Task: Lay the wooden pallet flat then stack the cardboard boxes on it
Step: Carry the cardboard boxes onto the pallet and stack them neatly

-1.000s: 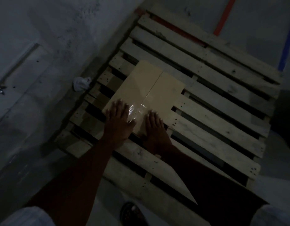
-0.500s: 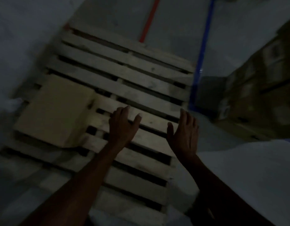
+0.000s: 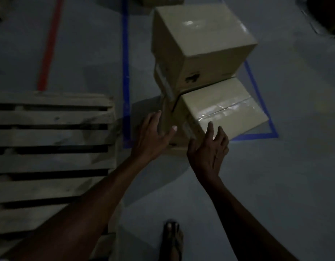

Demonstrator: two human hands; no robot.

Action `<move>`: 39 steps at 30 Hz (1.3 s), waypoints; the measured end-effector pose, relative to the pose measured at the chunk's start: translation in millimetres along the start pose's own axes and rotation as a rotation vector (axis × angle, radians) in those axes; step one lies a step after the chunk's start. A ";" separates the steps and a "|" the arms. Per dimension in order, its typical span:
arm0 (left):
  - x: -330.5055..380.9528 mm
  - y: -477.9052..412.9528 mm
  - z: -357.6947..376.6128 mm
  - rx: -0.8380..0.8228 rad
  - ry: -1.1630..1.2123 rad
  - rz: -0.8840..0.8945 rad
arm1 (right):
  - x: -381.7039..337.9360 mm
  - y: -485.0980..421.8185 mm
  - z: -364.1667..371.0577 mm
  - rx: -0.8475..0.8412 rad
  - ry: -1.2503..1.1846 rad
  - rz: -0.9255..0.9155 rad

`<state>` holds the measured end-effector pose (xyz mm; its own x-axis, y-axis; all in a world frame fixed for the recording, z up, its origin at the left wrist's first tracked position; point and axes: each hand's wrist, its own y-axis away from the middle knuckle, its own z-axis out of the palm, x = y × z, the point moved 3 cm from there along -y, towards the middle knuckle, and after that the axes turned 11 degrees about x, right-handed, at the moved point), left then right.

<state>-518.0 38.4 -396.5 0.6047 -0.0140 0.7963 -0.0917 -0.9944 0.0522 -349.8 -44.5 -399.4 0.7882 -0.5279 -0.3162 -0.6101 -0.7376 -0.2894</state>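
We look down on a dim floor (image 3: 276,185) with the wooden pallet (image 3: 49,147) lying flat on the left, slats up, its right edge just beside a line of blue tape (image 3: 125,53). A strip of red tape (image 3: 49,44) runs away from the pallet's far edge.

The cardboard boxes stand to the right of the pallet, off it, inside a blue-taped outline. The near box (image 3: 225,112) has a glossy taped seam across its top. The far box (image 3: 200,44) rises higher just behind it; in this light we cannot tell what it rests on.

Our left hand (image 3: 151,140) reaches toward the left face of the near box, fingers spread and its grip open, holding nothing. Our right hand (image 3: 208,151) is at the box's near corner, fingers also straight and apart, grip open. We cannot tell whether either hand touches the cardboard. A sandalled foot (image 3: 172,240) shows at the near edge, between our forearms.
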 end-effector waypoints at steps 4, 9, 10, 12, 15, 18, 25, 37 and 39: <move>38.7 -47.3 60.7 -0.049 -0.039 0.034 | 40.2 -40.0 20.3 -0.008 -0.025 0.105; 48.4 -86.3 112.4 -0.115 -0.095 0.035 | 69.3 -53.3 45.2 -0.089 -0.112 0.343; 49.9 -91.7 117.1 -0.116 -0.103 0.034 | 73.4 -52.4 48.0 -0.120 -0.194 0.427; 51.2 -101.6 127.5 -0.103 -0.103 0.023 | 81.1 -49.5 52.1 -0.185 -0.384 0.552; 46.2 -110.5 136.1 -0.088 0.018 -0.074 | 84.0 -45.0 53.2 -0.186 -0.554 0.632; 43.3 -108.0 135.4 -0.034 0.111 -0.130 | 84.8 -40.4 51.9 -0.127 -0.559 0.710; 39.0 -62.5 97.9 -0.235 0.079 -0.268 | 99.2 -9.9 -5.2 0.015 -0.316 0.863; 18.6 25.3 -166.7 -0.391 0.011 -0.436 | -56.0 86.6 -126.5 -0.323 -0.296 0.663; -18.3 36.6 -219.0 -0.337 -0.027 -0.510 | -105.3 107.2 -117.5 -0.388 -0.356 0.596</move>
<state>-705.7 25.1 -277.1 0.6579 0.4481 0.6054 -0.0280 -0.7887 0.6142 -488.8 -117.4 -291.0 0.2252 -0.7619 -0.6073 -0.7976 -0.5022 0.3342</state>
